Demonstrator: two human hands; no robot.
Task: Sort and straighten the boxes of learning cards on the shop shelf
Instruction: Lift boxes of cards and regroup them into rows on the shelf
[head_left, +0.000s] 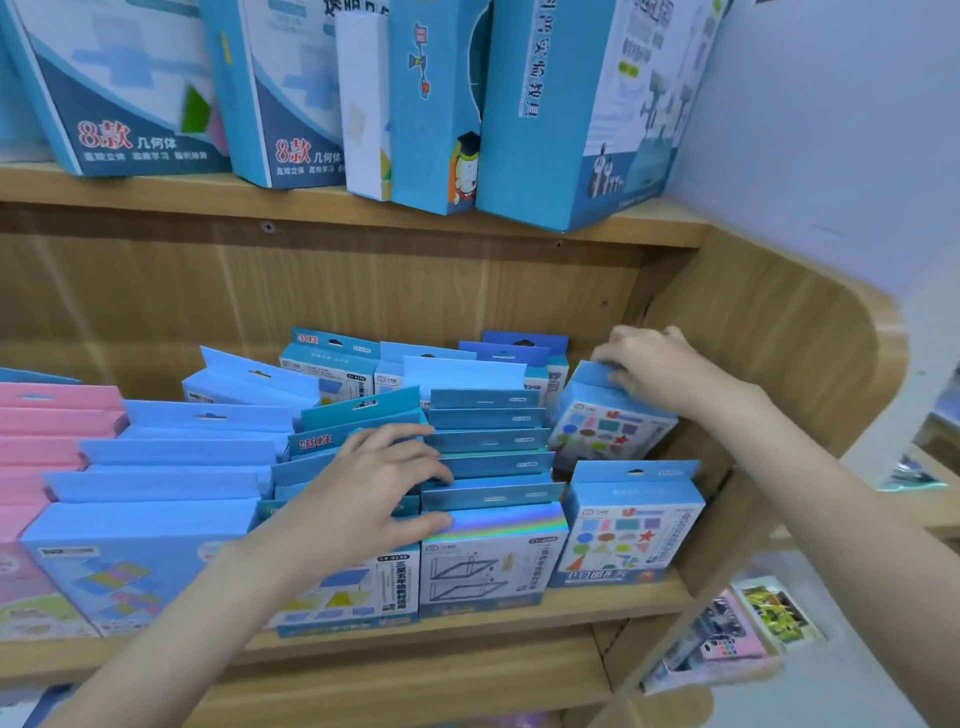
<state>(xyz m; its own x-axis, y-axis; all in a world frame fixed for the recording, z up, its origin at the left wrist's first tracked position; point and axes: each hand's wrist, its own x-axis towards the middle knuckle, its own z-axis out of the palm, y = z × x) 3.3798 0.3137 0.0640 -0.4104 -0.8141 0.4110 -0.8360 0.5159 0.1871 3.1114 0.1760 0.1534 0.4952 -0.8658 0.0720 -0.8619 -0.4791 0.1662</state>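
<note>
Two hands busy: right hand (641, 366) grips tilted shapes box (610, 415) by its top, left hand (376, 480) rests flat, fingers released, on teal row (488, 441) beneath; a hard shove likely topples neighbours.

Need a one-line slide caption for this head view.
Right hand grips the tilted shapes box at the row's back; left hand rests on the blue boxes.

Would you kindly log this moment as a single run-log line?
left hand: flat on blue card boxes | right hand: grips top of tilted shapes-printed blue box | wooden shelf: sorting unfinished
</note>
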